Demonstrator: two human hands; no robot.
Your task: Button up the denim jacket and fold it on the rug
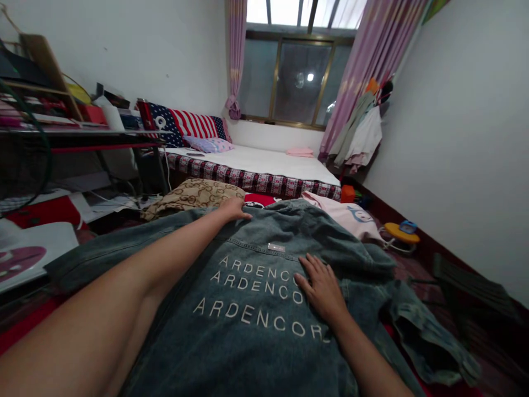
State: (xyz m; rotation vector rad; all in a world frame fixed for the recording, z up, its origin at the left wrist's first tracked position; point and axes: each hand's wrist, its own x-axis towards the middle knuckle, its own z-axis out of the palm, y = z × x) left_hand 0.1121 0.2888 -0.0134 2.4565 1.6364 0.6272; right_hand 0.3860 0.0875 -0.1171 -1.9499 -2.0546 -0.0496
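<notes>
A blue denim jacket (256, 353) lies spread out, back side up, with rows of pale "ARDENCOR" lettering and a small light label near its yoke seam. My left hand (233, 210) rests at the far left shoulder of the jacket, near the collar, thumb apart from the fingers. Lower and to the right, my right hand (323, 286) lies flat on the jacket's back with fingers spread, covering the ends of the upper lettering rows. One sleeve reaches out to the left; the other sleeve (430, 331) hangs bent at the right with its cuff opening showing.
Beyond the jacket are a tan patterned cushion (198, 194) and a pink printed garment (343, 214). A bed (264, 160) stands under the window. At left is a cluttered desk (82, 132); at right, a yellow round stool (401, 232) and a dark folding chair (475, 286).
</notes>
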